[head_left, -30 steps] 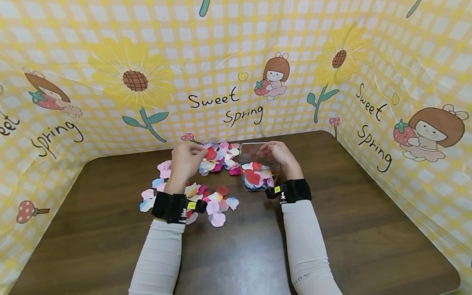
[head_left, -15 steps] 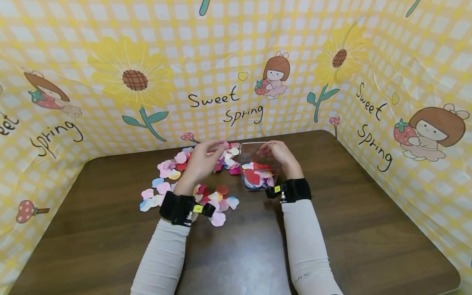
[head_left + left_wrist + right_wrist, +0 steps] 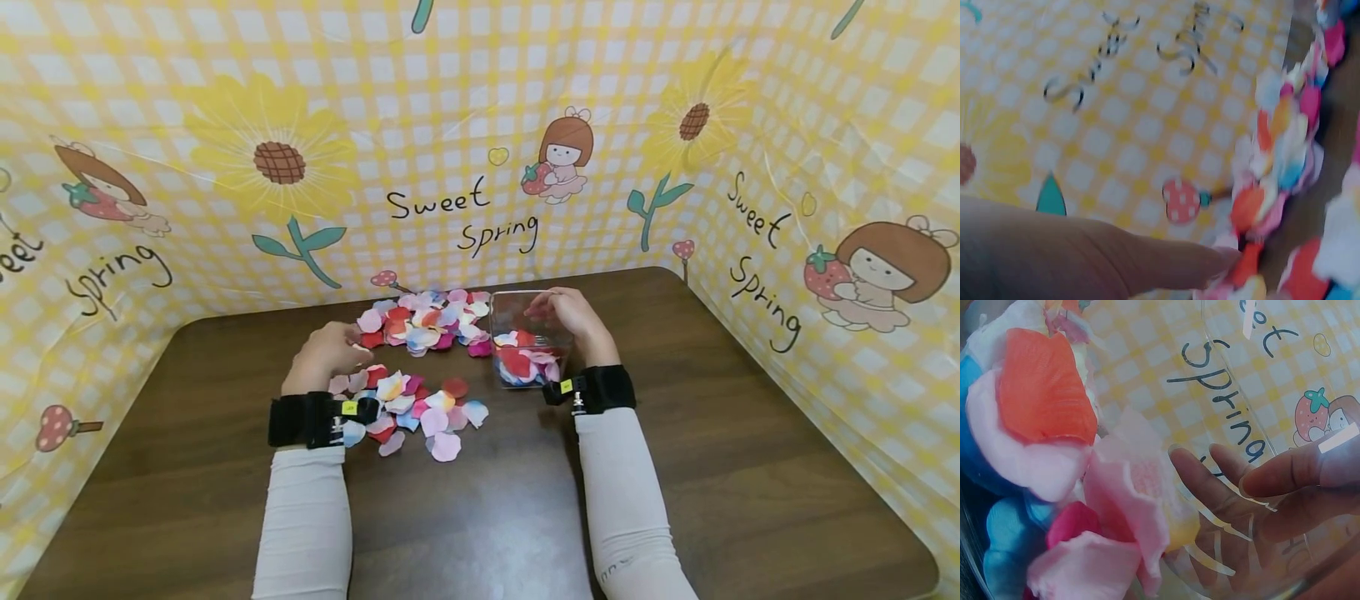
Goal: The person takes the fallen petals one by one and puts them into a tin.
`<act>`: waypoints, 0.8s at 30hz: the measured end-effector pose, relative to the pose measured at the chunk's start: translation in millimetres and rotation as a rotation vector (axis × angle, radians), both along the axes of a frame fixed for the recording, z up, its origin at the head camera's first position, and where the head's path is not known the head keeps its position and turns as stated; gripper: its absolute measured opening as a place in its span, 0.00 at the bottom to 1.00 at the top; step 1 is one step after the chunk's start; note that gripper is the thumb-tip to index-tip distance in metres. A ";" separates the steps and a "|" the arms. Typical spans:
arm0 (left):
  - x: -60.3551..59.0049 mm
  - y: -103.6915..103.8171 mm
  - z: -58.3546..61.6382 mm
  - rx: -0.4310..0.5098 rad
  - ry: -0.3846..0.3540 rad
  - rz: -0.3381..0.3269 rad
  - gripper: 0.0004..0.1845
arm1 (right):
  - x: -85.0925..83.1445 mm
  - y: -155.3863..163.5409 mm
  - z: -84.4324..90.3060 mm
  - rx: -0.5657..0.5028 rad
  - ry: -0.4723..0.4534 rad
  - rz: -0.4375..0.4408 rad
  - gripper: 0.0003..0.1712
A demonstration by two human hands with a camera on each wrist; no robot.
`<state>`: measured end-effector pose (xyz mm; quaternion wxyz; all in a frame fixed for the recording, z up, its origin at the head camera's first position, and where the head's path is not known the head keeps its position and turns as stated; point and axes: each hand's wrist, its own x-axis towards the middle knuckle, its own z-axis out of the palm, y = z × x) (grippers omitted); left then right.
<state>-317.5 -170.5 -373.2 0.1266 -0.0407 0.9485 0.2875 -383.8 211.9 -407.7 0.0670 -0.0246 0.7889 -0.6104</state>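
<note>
Two pale sleeves with black wrist straps reach in from the near edge of the brown worktop (image 3: 750, 433). Just beyond the left strap lies a loose scatter of petals (image 3: 420, 404), pink, red, white and blue, flat on the wood.

The left hand (image 3: 324, 357) rests at the left edge of that scatter, fingers curled down onto the petals at its tips; whether it pinches one I cannot tell, since the left wrist view is blurred and shows only one finger reaching toward the pile.

To the right, the right hand (image 3: 570, 315) grips the clear box (image 3: 527, 337) by its right side, fingers (image 3: 1285, 478) curled over the rim and pressed to the wall, as the right wrist view shows through the plastic. The box stands upright on the worktop, right of centre, partly filled with red, pink and blue petals.

Farther back, left of the box and touching it, a second heap (image 3: 431, 323) lies against the foot of the backdrop (image 3: 465, 150), a yellow checked sheet with sunflowers and the words "Sweet Spring" that wraps the far side and both ends.
</note>
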 end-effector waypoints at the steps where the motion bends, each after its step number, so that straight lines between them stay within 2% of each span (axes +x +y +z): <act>1: 0.5 -5.9 -1.5 0.008 -0.030 0.015 0.30 | 0.0 0.1 0.4 0.001 -0.002 -0.001 0.23; 4: 3.5 -21.1 -3.8 0.050 -0.090 0.047 0.27 | 0.7 0.8 1.7 0.005 -0.002 -0.006 0.24; 8: 8.0 -31.7 -6.4 0.087 -0.150 0.049 0.25 | 2.6 2.1 2.5 0.002 -0.006 -0.012 0.24; 11: 8.3 -29.4 -10.4 0.127 -0.187 0.030 0.25 | 3.8 3.1 2.2 -0.002 -0.014 -0.012 0.24; 14: 4.6 -18.8 -15.0 0.166 -0.198 0.019 0.27 | 4.4 3.7 1.2 0.005 -0.022 -0.010 0.23; 19: -7.0 2.6 -22.3 0.197 -0.128 -0.050 0.30 | 3.3 2.0 0.9 0.002 -0.033 -0.007 0.23; 22: -12.3 11.9 -24.3 0.134 -0.021 -0.157 0.30 | 2.9 0.8 1.5 0.001 -0.034 -0.007 0.23; 24: -13.7 17.2 -24.1 0.104 0.019 -0.219 0.29 | 3.1 0.6 1.2 0.003 -0.035 -0.009 0.23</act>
